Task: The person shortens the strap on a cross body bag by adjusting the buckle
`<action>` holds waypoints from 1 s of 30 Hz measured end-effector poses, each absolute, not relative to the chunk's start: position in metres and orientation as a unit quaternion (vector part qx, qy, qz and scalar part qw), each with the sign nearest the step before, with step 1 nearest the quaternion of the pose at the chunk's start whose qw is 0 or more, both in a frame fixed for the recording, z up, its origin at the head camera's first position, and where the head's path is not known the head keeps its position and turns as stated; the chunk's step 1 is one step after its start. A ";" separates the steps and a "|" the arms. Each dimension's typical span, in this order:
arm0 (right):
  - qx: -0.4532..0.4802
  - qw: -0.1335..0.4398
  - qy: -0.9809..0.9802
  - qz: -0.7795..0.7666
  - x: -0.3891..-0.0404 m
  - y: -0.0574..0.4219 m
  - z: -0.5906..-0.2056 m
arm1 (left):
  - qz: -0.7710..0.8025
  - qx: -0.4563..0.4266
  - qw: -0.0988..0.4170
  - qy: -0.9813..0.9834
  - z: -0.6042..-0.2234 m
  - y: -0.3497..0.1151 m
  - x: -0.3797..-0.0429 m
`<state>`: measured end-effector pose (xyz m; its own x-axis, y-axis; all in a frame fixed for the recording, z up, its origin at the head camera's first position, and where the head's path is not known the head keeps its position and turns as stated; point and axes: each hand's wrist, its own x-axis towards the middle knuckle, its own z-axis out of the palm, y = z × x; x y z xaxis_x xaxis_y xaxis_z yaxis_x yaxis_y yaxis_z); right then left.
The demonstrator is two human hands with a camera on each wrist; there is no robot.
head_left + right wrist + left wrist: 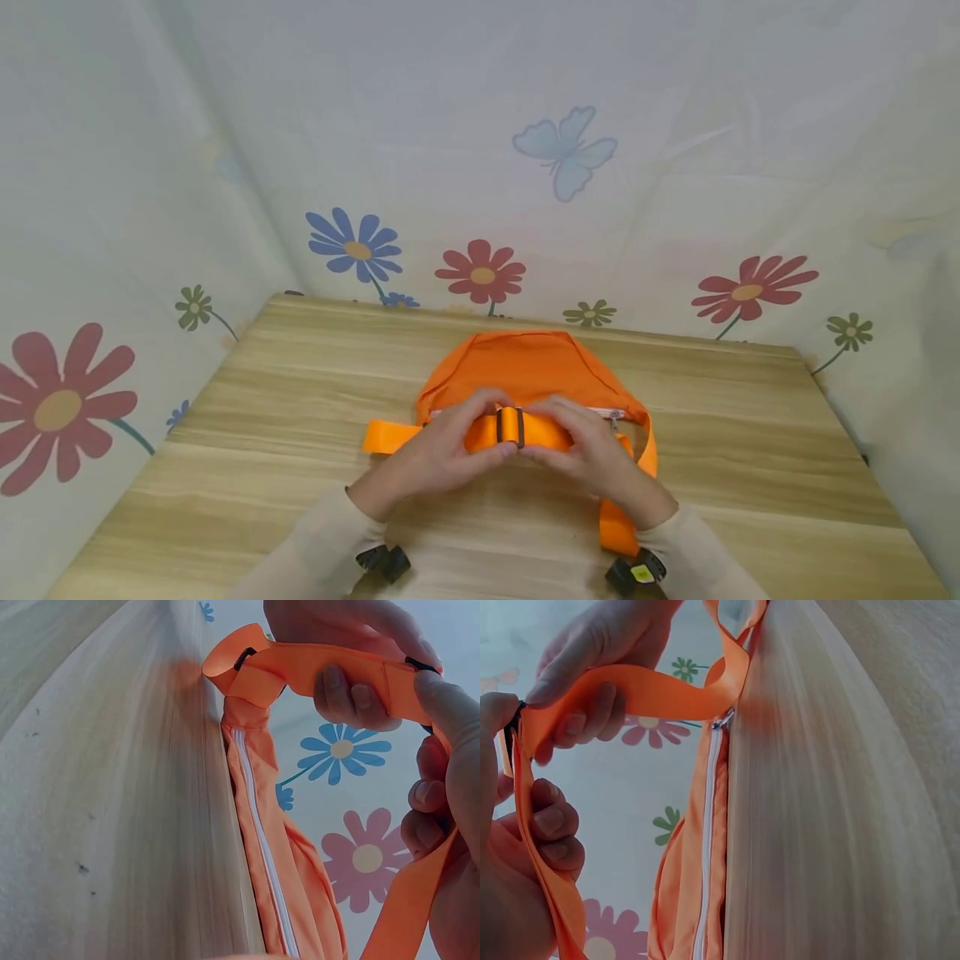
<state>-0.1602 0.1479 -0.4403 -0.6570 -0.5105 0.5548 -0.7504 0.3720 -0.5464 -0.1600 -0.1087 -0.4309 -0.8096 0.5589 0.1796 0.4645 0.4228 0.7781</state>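
Note:
An orange waist bag (521, 362) lies on the wooden table, its white zipper (259, 817) facing my hands. Raised in front of it is its orange strap (649, 688), threaded through a black slider buckle (510, 427). My left hand (450, 446) pinches the strap at the buckle's left side, thumb below and fingers above. On the other side, my right hand (585, 442) grips the strap in the same way, its fingertips right at the buckle. The right wrist view shows another black slider (244, 658) near the bag's end. Palms hide part of the strap.
The wooden table (300, 400) extends around the bag. A loose strap end (392, 437) sticks out at left, and another strap length (617, 527) hangs near the right wrist. A pale curtain (420, 108) with flowers and a butterfly stands behind the table. Both wrists wear black bands.

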 end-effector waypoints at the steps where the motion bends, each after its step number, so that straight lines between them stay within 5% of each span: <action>1: 0.383 0.147 -0.818 0.404 -0.160 0.148 -0.440 | 0.442 0.305 0.052 0.842 -0.431 -0.109 -0.160; 30: 0.381 0.124 -0.827 0.395 -0.157 0.156 -0.444 | 0.474 0.326 0.031 0.818 -0.431 -0.113 -0.162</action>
